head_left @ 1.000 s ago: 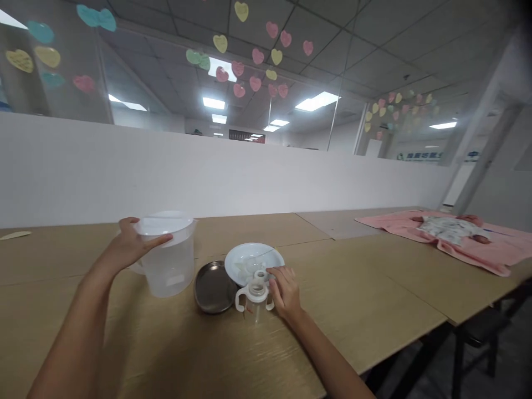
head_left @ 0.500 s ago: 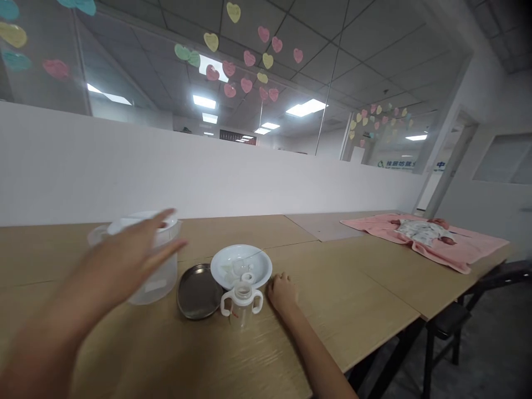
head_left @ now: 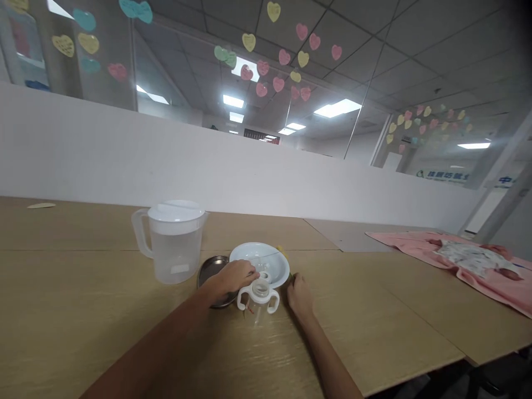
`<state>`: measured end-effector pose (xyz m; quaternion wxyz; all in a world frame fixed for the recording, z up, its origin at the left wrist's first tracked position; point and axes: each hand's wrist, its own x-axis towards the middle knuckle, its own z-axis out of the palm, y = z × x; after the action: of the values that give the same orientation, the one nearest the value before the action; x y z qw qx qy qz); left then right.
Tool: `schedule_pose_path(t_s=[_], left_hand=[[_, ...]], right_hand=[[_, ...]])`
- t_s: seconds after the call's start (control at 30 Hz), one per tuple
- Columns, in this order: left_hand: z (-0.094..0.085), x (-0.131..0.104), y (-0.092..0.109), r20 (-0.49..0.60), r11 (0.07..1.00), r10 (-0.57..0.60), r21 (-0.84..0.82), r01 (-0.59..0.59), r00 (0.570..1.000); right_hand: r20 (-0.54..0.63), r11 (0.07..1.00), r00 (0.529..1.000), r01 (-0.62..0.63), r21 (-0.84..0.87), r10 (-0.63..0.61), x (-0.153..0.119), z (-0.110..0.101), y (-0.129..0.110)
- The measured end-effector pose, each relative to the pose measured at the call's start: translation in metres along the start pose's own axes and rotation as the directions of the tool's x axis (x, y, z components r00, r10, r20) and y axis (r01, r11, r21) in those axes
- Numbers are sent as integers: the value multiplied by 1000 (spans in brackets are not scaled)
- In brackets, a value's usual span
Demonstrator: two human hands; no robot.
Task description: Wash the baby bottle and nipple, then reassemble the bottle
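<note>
A white bowl (head_left: 279, 270) with small clear and white parts inside stands mid-table. My left hand (head_left: 238, 275) reaches over the metal tray (head_left: 211, 267) to the bowl's near left rim, its fingers closed at a small white ring-shaped part (head_left: 264, 275); the exact grip is too small to make out. In front of the bowl, a clear bottle (head_left: 257, 310) with two white handles stands upright and uncapped. My right hand (head_left: 300, 295) rests on the table right of the bowl, fingers curled near its rim; what they hold, if anything, is unclear.
A clear pitcher (head_left: 174, 257) with a white lid stands at the left, behind the tray. On the right, a baby doll (head_left: 474, 257) in patterned clothes lies on a pink towel (head_left: 490, 291). A white wall (head_left: 249, 177) runs behind the table (head_left: 374, 332).
My left hand has moved right and down from in front of the pitcher to the bowl, and its fingers have closed. My right hand remains beside the bowl. The view has shifted left.
</note>
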<state>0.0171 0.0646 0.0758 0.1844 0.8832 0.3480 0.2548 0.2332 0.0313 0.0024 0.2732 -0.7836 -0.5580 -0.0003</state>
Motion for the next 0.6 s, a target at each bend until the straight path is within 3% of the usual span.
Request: schedule_pose_path(t_s=[0.1,0.27,0.43,0.6], left_hand=[[0,0,-1,43,995,-10,95,6,999],[-1,2,-2,1,997,-27,-74,27,1000],[-3,6,3,-79,971,-74,-234,53,994],[-4,14,8,-247,850,-242,-520,83,938]], right_hand=[[-99,989,995,15,145,-1,2,9,8],[-257,924,966,63,377,39,5,18,13],[-390,907,919,115,405,57,2,10,8],[-393,896,915,243,373,-84,-9,-1,-4]])
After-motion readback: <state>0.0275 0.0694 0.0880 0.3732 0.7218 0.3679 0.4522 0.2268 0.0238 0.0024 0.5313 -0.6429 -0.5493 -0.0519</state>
